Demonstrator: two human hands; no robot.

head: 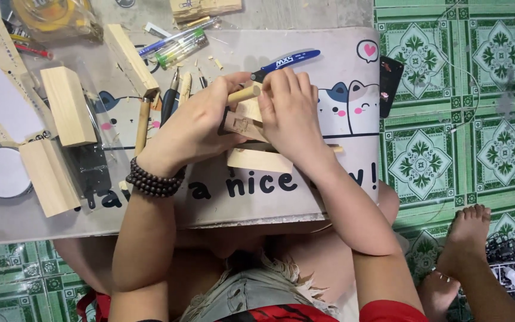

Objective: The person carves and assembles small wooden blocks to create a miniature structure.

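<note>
At the centre of the frame both hands close around a small carved wood piece point(242, 122) held just above the tabletop point(257, 206). The left hand point(195, 128), a dark bead bracelet point(153, 182) on its wrist, wraps its fingers around a round wooden tool handle point(244, 93) and the side of the piece; the right hand point(290, 116) curls over the top, fingers closed on the piece, so most of it is hidden. The piece looks light, stiff and dry, likely brittle along thin carved edges, so it is best held by its thicker body, as both hands do, well away from the tool's hidden tip.

Directly beneath the hands lies a flat pale wood block point(258, 160) on a desk mat point(341, 179) printed with cartoon cats. Just above the right hand sit blue-handled cutters point(287, 61). To the left of the hands several carving tools point(171, 98) lie side by side, close enough to be knocked by the left wrist.

Farther left stand taller wood blocks point(67, 106) and another offcut point(47, 177), with a round mirror point(2, 173) at the left edge. In the upper left are a bundle of pens point(180, 46) and a yellow tape measure point(52, 15); wood shavings scatter between them. A dark phone point(390, 77) rests at the mat's right edge, over the green patterned floor tiles point(466, 107).
</note>
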